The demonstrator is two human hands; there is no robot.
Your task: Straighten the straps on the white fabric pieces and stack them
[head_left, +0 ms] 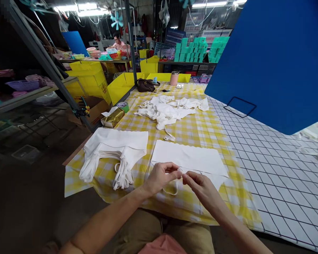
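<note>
A white garment (190, 155) with a scalloped upper edge lies flat before me, its lower part partly covered by my hands. My left hand (161, 177) is closed in a pinch on a thin white strap (172, 193), which loops down below the fingers. Its fingertips meet those of my right hand (200, 184), also pinched at the strap; the exact bit between them is too small to make out. To the left sits a neat stack of white garments (116, 143), straps bunched at its front. Farther back lies a loose heap of white garments (169, 109).
A yellow checked cloth (209, 132) covers the table. At its left edge are a gold packet (113, 118) and green tape (123, 106). A dark bag (145, 85) and pink cup (174, 78) stand behind. A blue board (275, 67) rises at right; a person (118, 44) sits far back.
</note>
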